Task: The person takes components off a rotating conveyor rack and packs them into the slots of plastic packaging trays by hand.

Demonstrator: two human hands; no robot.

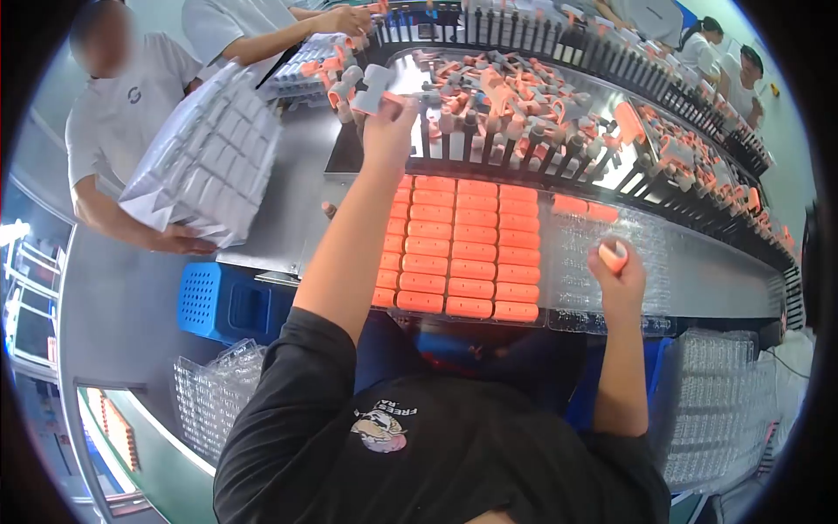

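My left hand (390,135) reaches up to the near left end of the black rack, its fingers closed at a grey and orange plastic piece (375,90). Over the clear plastic tray (583,249) on the right is my right hand (621,284), with thumb and fingers closed on a small curved orange plastic shell (614,255) that shows a pale inside. At this tray's far edge lie two orange pieces (585,208). Directly in front of me, another tray is filled with rows of orange plastic pieces (471,249).
A black pegged rack (541,162) curves around loose orange and grey parts (511,92). At left a person holds bagged white trays (205,157). Below are a blue crate (227,301) and stacked clear trays (711,402). Other people work along the far side.
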